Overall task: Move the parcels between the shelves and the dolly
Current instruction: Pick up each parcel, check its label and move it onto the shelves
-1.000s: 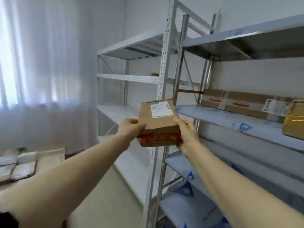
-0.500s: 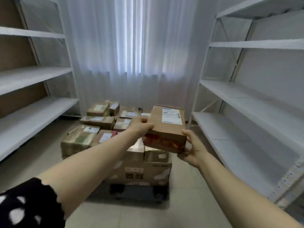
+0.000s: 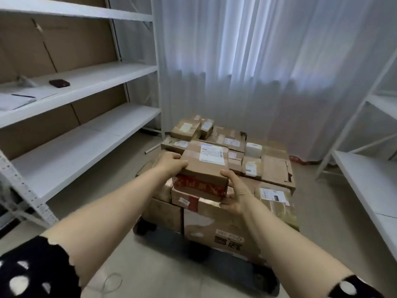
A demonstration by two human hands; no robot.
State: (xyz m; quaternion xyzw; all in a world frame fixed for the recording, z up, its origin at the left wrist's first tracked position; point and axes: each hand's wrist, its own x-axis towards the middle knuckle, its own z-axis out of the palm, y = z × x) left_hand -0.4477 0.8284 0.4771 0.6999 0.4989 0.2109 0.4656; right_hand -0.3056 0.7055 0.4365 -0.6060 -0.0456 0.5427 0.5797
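I hold a brown cardboard parcel (image 3: 204,168) with a white label on top and red tape on its near side. My left hand (image 3: 170,163) grips its left edge and my right hand (image 3: 235,191) grips its near right corner from below. The parcel hangs just above a pile of several parcels (image 3: 272,168) stacked on a low black wheeled dolly (image 3: 148,227). A large box with dark print (image 3: 225,233) forms the pile's front.
White metal shelves (image 3: 90,127) run along the left, with a dark small object (image 3: 59,83) and papers (image 3: 15,101) on the middle level. Another white shelf (image 3: 369,181) stands at the right. White curtains (image 3: 257,61) hang behind the dolly. A short metal tube (image 3: 151,149) lies on the floor.
My view has swung from the right-hand shelves round to the dolly. Both hands have carried the parcel down and forward until it hangs just over the pile.
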